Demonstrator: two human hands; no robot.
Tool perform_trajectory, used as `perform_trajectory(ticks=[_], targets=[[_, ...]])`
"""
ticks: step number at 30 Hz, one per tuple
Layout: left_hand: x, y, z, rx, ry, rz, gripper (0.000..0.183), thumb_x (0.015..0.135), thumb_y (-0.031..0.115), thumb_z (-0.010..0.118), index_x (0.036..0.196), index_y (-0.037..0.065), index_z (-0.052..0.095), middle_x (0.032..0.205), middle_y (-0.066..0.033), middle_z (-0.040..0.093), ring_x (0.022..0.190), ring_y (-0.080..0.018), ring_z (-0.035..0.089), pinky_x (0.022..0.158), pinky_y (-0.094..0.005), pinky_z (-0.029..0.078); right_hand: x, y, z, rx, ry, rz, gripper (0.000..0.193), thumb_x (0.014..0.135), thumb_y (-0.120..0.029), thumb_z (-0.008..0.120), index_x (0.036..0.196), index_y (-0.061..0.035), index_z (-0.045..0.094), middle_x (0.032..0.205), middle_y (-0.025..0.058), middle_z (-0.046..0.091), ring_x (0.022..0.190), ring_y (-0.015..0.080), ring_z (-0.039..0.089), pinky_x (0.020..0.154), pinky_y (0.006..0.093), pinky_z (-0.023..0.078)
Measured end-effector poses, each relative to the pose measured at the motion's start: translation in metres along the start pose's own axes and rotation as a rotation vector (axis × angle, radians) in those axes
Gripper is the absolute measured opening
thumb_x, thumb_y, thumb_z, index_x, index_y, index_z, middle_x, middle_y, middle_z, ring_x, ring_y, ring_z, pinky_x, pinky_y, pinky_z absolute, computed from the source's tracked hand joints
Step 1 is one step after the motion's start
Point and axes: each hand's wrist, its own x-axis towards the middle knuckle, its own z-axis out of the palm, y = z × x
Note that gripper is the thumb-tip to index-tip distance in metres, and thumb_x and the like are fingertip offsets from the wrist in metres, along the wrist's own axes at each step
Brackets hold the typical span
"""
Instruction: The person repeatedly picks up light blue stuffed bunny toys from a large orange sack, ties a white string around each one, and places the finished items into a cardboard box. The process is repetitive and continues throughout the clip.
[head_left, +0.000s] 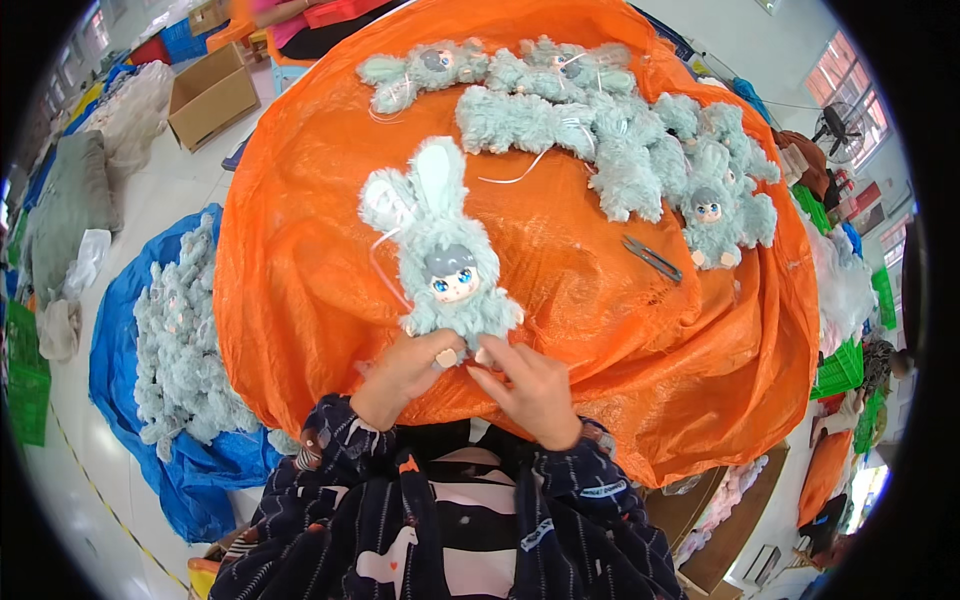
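A fluffy pale-green plush doll [452, 262] with long rabbit ears and a blue-eyed doll face lies face up on the orange-covered table, its feet toward me. My left hand [408, 368] is closed around its lower body beside one foot. At the other foot my right hand [528, 385] has thumb and fingers pinched on the doll's leg. A thin white ribbon [376, 262] trails from the ear on the left. Farther right, a pair of dark thread snips [652, 260] rests on the cover.
Several similar plush dolls [620, 130] pile along the table's far and right side. On the left floor, a blue sheet [120, 370] holds a heap of green plush [185, 350]. A cardboard box [212, 98] stands far left, near another person [320, 30]. Orange sheeting [320, 240] drapes the table.
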Motion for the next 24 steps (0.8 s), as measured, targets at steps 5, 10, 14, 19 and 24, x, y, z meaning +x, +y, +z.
perform_trajectory(ticks=[5,10,14,19,24], targets=[[-0.009,-0.001,-0.001,0.071,-0.069,-0.014,0.039,0.069,-0.007,0.05,0.107,0.001,0.049,0.095,-0.0074,0.057,0.084,-0.0164,0.057,0.067,-0.0255,0.046,-0.006,-0.005,0.013,0.237,0.093,0.28,0.014,0.075,-0.007,0.063,0.085,-0.0002,0.055,0.057,0.0002,0.051,0.048,0.0055,0.048,0.044,0.0229,0.039],[-0.014,0.005,0.016,0.232,-0.04,-0.042,0.041,0.068,-0.005,0.054,0.108,-0.001,0.049,0.095,-0.0081,0.056,0.081,-0.0164,0.056,0.064,-0.0267,0.047,-0.004,-0.004,0.013,1.448,0.139,1.042,0.014,0.088,-0.019,0.045,0.093,-0.0067,0.051,0.054,-0.0036,0.037,0.043,0.0067,0.032,0.042,0.0216,0.031],[-0.02,0.015,-0.014,0.442,-0.041,0.046,0.044,0.065,-0.003,0.058,0.108,-0.001,0.049,0.092,-0.0089,0.057,0.075,-0.0161,0.056,0.059,-0.0268,0.046,0.008,-0.001,0.011,1.351,-0.162,0.939,0.019,0.088,-0.023,0.047,0.096,-0.0058,0.049,0.058,-0.0022,0.041,0.046,0.0075,0.037,0.046,0.0224,0.036],[-0.049,0.079,-0.043,0.23,-0.028,0.703,0.043,0.083,0.007,0.049,0.124,0.0,0.035,0.108,-0.011,0.05,0.093,-0.0204,0.05,0.078,-0.0331,0.045,0.048,0.011,-0.032,0.586,-0.12,0.373,0.025,0.082,-0.014,0.057,0.103,-0.0025,0.051,0.076,0.003,0.057,0.061,0.0076,0.051,0.052,0.0207,0.041],[-0.083,0.165,-0.052,-0.564,-0.142,1.002,0.047,0.09,0.022,0.039,0.131,0.004,0.023,0.128,-0.0128,0.04,0.104,-0.0234,0.048,0.081,-0.0344,0.045,0.096,0.106,-0.093,-0.157,0.488,0.289,0.036,0.077,-0.012,0.058,0.108,0.0023,0.048,0.104,0.0177,0.05,0.073,0.0205,0.056,0.061,0.0277,0.046]])
